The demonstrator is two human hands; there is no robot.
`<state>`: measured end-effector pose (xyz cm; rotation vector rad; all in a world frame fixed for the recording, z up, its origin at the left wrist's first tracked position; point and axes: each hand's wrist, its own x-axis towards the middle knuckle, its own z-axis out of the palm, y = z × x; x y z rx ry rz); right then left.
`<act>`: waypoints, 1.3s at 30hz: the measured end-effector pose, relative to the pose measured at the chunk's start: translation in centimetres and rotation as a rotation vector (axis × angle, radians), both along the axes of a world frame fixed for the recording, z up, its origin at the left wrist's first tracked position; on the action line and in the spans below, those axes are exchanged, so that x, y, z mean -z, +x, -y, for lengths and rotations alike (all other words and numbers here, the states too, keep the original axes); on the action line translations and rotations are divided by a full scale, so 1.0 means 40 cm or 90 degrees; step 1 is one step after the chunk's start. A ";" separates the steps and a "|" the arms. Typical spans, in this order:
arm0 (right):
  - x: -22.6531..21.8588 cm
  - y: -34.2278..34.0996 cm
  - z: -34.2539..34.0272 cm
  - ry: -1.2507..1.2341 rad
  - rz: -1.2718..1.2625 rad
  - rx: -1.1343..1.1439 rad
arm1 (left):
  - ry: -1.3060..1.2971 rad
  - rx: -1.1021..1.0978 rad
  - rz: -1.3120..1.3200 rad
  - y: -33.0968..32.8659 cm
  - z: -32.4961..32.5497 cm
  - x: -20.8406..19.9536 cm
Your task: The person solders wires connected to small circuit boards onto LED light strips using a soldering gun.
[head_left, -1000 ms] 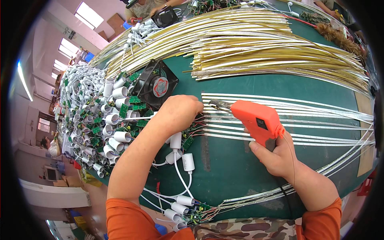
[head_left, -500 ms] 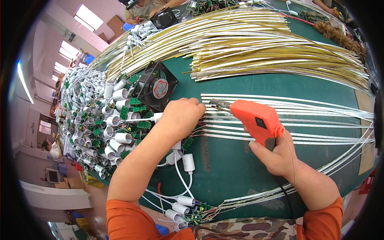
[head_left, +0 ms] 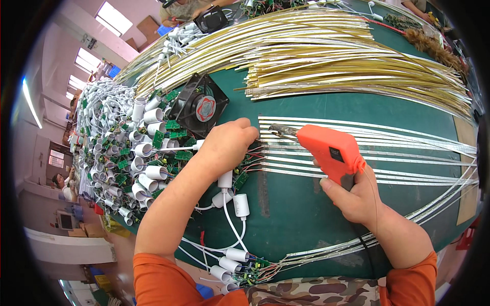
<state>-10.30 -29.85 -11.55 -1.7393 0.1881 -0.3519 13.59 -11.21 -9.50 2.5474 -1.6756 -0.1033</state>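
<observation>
My right hand [head_left: 360, 201] grips an orange soldering gun [head_left: 326, 145] by its handle. Its dark metal tip [head_left: 280, 129] points left, over the left ends of a row of thin white strips [head_left: 367, 154], possibly LED strips. Close to those ends, left of the tip, my left hand [head_left: 229, 145] has its fingers pinched together; what lies between them is hidden. Thin red wires [head_left: 251, 159] run below that hand to the lower strips. Beneath my left wrist are a green circuit board [head_left: 240, 180] and a white cylindrical housing [head_left: 224, 180].
Left lies a heap of white housings [head_left: 153, 116] with green boards and cables. A black fan [head_left: 200, 104] stands beside it. Yellow and white strips [head_left: 306, 58] are piled at the back. Wired strips [head_left: 326, 251] lie near me. Other people work beyond the table.
My left hand has drawn slightly left, away from the strip ends. The soldering gun has shifted a little right and up in my right hand.
</observation>
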 end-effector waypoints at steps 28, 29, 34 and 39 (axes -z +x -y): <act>-0.004 0.013 -0.010 0.017 -0.048 -0.028 | -0.039 0.055 -0.063 0.023 -0.013 0.011; -0.004 0.014 -0.010 0.016 -0.049 -0.029 | -0.043 0.059 -0.062 0.024 -0.012 0.012; -0.003 0.017 -0.012 -0.047 -0.049 -0.030 | -0.032 0.055 -0.047 0.020 -0.009 0.012; 0.004 0.021 -0.015 -0.060 -0.046 -0.031 | -0.027 0.057 -0.042 0.021 -0.008 0.012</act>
